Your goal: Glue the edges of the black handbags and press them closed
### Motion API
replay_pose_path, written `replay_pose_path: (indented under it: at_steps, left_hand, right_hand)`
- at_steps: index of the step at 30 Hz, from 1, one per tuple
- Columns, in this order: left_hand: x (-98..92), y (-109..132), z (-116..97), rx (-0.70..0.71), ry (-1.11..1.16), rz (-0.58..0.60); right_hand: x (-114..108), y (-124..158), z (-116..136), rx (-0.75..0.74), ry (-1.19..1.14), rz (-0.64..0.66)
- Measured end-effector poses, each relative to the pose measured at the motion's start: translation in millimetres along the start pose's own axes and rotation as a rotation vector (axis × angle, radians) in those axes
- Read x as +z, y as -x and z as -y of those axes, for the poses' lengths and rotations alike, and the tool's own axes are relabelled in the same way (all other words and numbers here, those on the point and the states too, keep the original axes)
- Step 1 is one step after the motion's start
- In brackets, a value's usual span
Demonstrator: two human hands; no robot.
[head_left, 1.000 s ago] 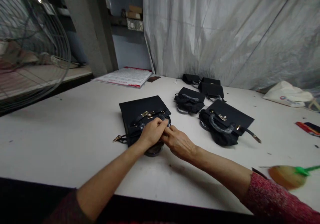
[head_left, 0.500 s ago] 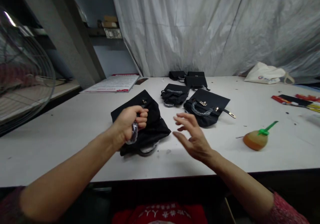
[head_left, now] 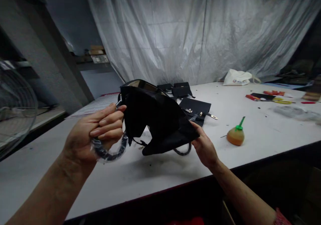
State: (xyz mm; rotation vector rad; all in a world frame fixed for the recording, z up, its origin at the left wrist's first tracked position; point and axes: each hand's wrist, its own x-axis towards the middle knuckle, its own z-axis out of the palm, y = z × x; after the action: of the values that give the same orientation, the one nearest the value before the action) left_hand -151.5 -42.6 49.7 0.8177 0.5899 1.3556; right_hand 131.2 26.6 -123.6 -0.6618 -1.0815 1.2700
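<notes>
A black handbag (head_left: 157,118) hangs tilted above the table between my two hands. My left hand (head_left: 100,131) is closed on its left side, close to a small metal fitting, with a plastic-wrapped handle (head_left: 112,155) looping below the fingers. At the bag's right end my right hand (head_left: 204,146) pinches the black fabric, its fingertips partly hidden behind the bag. Another wrapped handle (head_left: 184,151) shows under the bag. Just behind lies a second black handbag (head_left: 197,108) with a gold clasp and a strap sticking out to the right.
More black bags (head_left: 181,89) lie at the back of the white table (head_left: 120,185). On the right stand a bottle of amber liquid (head_left: 235,136) with a green nozzle, yellow-handled scissors (head_left: 282,101) and a white cloth bag (head_left: 237,78). A wire fan (head_left: 17,108) is at far left.
The handbag has come up off the table and toward me. My right hand, empty and spread before, now grips its right end. The view has turned to the right.
</notes>
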Motion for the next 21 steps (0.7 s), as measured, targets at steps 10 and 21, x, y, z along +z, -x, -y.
replay_pose_path:
  at_steps: [10, 21]
  left_hand:
    - [-18.8, 2, 20, -0.077, -0.052, -0.034]
    - [-103.1, 27, 53, -0.370, -0.969, -0.164]
  right_hand:
    - [-23, 0, 41, -0.136, 0.449, -0.151]
    - [-61, -12, 29, 0.011, 0.781, -0.123]
